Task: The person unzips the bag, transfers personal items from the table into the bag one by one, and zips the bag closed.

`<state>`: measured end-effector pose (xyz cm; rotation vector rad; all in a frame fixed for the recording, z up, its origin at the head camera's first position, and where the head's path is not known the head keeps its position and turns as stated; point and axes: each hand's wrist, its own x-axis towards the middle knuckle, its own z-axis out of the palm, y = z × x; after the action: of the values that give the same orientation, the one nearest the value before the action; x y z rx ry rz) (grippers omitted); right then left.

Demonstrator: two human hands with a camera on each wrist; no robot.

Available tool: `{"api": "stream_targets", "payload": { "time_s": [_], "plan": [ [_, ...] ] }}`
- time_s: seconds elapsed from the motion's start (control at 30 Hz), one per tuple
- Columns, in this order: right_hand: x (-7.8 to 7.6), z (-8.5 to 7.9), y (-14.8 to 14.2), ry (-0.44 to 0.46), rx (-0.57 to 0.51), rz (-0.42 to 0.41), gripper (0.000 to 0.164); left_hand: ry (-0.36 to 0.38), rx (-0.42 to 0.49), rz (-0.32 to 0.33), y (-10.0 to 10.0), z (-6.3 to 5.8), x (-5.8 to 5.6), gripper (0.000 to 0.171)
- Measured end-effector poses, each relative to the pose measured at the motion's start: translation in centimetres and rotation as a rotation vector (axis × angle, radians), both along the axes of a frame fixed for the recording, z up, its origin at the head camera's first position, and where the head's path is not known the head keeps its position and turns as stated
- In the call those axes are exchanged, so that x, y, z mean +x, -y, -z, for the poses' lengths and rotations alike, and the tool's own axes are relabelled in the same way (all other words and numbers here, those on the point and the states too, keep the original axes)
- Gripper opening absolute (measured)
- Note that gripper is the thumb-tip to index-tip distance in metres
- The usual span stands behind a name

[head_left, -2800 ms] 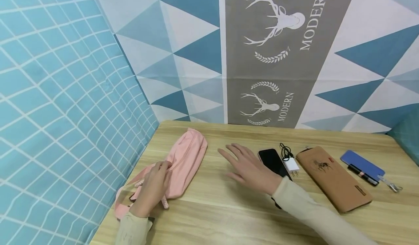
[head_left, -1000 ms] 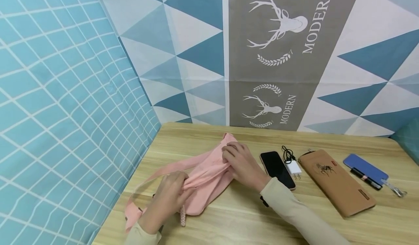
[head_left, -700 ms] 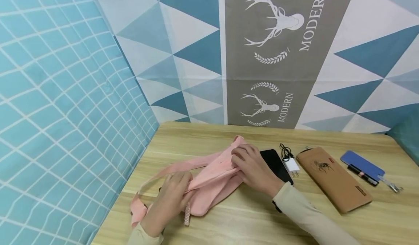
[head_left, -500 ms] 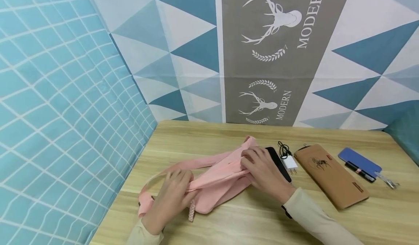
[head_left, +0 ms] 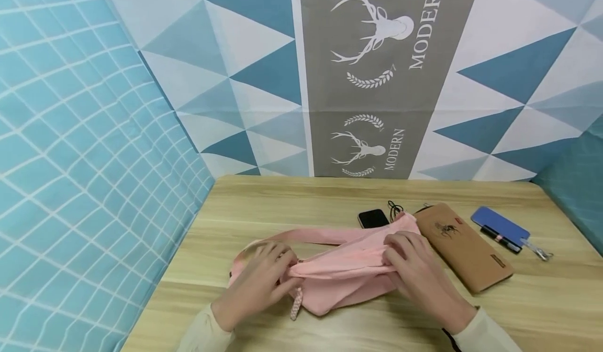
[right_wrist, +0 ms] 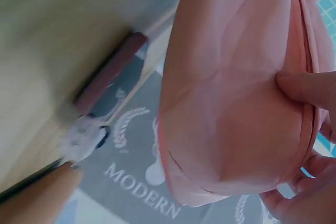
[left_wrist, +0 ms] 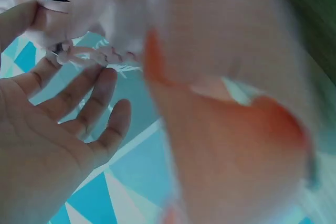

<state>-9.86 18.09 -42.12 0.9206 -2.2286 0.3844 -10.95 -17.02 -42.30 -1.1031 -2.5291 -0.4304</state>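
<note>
A pink sling bag [head_left: 346,268] with a strap [head_left: 325,235] and a braided zipper pull [head_left: 296,305] is held stretched between both hands over the wooden table. My left hand [head_left: 261,279] pinches its left end near the zipper, the braided pull hanging just beside the fingers. At the bag's right end, my right hand [head_left: 419,273] grips the upper edge. The right wrist view shows the right thumb [right_wrist: 304,87] pressed on the pink fabric by the zipper line, other fingers on the far side. The bag's inside is hidden.
Behind the bag lies a black phone [head_left: 373,218] with a black cable [head_left: 394,208]. A white charger [right_wrist: 84,137] shows in the right wrist view. Farther right are a brown wallet [head_left: 464,247], a blue flat case [head_left: 500,223], a black pen [head_left: 500,238] and a metal clip [head_left: 539,250].
Earlier the bag lay at left with only my left hand on it. My right hand took hold of its other end, and both hands have shifted it right, now partly covering the phone and charger.
</note>
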Motion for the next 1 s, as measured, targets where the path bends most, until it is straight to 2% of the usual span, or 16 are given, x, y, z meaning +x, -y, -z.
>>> {"api": "stream_targets", "payload": {
  "time_s": [0.13, 0.3, 0.37, 0.5, 0.63, 0.73, 0.8, 0.87, 1.0],
  "plan": [
    [1.3, 0.6, -0.9, 0.038, 0.030, 0.047, 0.042, 0.019, 0.011, -0.051, 0.1, 0.3, -0.5, 0.031],
    [2.0, 1.4, -1.5, 0.080, 0.033, 0.067, 0.049, 0.141, 0.018, -0.144, -0.4, 0.6, -1.2, 0.022],
    [2.2, 1.8, -1.6, 0.067, 0.031, 0.064, 0.050, 0.178, 0.006, -0.155, -0.8, 0.5, -1.5, 0.029],
    [2.8, 2.4, -1.3, 0.078, 0.052, 0.048, 0.050, 0.191, -0.023, -0.153, -2.0, 0.1, -2.4, 0.041],
    [3.6, 2.9, -0.5, 0.127, 0.060, 0.008, 0.036, 0.287, -0.005, -0.131, -2.8, 0.0, -3.2, 0.045],
    [4.1, 3.2, -0.2, 0.198, 0.078, -0.029, 0.013, 0.375, 0.004, -0.112, -3.0, -0.1, -3.7, 0.042],
    [4.5, 3.2, -0.3, 0.311, 0.102, -0.036, 0.011, 0.404, -0.014, -0.083, -3.2, -0.2, -3.9, 0.038],
    [5.0, 2.8, -0.7, 0.524, 0.120, -0.019, 0.018, 0.420, -0.052, -0.038, -3.5, -0.2, -3.9, 0.034],
    [5.7, 1.6, -1.9, 0.983, 0.085, 0.023, 0.058, 0.373, -0.139, 0.039, -4.4, 0.0, -3.5, 0.024]
  ]
}}
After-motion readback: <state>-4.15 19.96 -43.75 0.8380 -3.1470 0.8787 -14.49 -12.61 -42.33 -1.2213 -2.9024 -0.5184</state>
